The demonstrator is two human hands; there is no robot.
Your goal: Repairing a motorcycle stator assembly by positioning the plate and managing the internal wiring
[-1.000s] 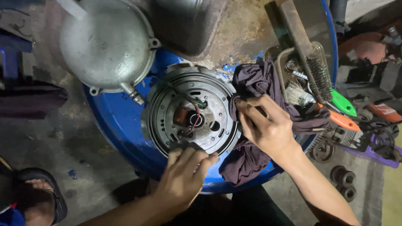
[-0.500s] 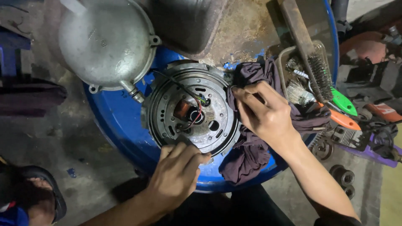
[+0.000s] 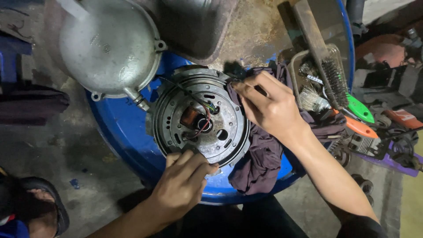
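Metal plate [image 3: 200, 121]: unmoved on blue drum [image 3: 119, 132].
Left hand [image 3: 183, 183]: still gripping plate at 6 o'clock.
Right hand [image 3: 269, 105]: shifted up, fingers pinching rag [image 3: 260, 158] at 2 o'clock.

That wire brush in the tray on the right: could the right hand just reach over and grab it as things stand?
Probably yes. The right hand rests on the dark cloth right beside the tray, and the wire brush lies on top, uncovered. The fingers seem to pinch something small, hard to tell what.
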